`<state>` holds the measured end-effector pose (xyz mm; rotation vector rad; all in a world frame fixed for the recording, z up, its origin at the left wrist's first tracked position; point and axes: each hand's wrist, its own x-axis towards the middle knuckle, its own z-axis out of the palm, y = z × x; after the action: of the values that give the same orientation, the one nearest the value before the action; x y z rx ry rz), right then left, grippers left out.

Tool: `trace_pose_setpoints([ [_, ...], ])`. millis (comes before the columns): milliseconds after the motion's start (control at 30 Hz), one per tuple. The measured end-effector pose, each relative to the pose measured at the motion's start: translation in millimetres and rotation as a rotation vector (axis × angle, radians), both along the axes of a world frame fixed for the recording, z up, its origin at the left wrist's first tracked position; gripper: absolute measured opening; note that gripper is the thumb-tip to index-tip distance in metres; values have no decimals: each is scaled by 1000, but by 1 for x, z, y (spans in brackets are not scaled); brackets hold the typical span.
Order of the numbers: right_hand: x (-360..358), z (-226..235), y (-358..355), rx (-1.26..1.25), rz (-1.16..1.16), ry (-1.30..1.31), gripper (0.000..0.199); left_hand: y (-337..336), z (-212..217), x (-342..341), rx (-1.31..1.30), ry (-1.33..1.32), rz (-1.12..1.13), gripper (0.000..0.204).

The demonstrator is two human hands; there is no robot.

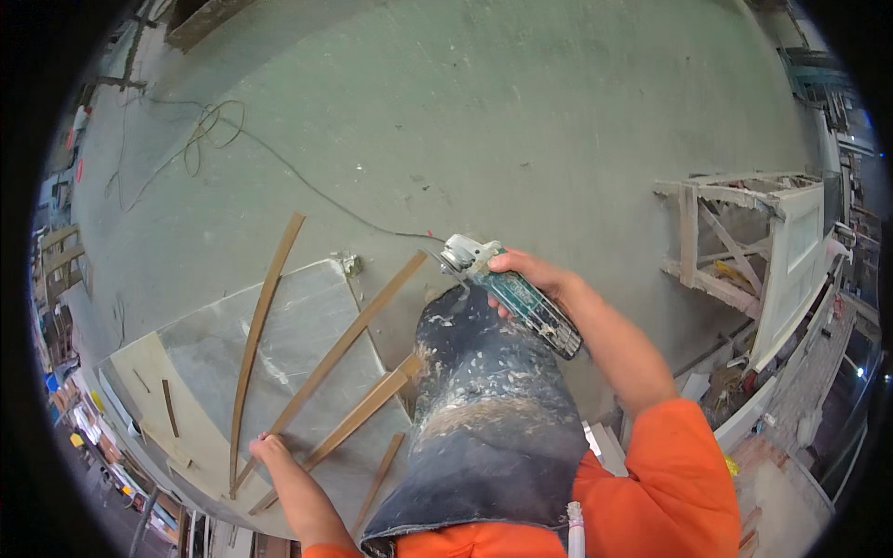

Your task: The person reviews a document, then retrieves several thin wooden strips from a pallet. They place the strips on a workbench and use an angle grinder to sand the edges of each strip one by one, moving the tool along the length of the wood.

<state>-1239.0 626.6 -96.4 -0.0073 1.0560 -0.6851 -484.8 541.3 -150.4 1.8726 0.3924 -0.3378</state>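
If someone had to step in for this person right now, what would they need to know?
Right hand: gripping an angle grinder, its disc end near the tip of a wooden strip.
Left hand: pressing down the near ends of the curved wooden strips on a grey slab.
A stained apron covers the lap; the power cord trails across the floor.
Done or left: cannot tell which strips are already ground.

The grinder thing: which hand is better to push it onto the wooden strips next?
Probably the right hand: it already has its grip around the angle grinder, disc end near the top of a wooden strip. The left hand rests on the strips' lower ends.
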Motion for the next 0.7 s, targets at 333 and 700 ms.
trace_pose_setpoints([
  [333, -8, -10, -15, -31, 88, -53, 62, 11, -9, 73, 158, -71, 69, 13],
  [700, 0, -23, -16, -35, 125, 49, 65, 12, 2, 35, 43, -65, 92, 17],
])
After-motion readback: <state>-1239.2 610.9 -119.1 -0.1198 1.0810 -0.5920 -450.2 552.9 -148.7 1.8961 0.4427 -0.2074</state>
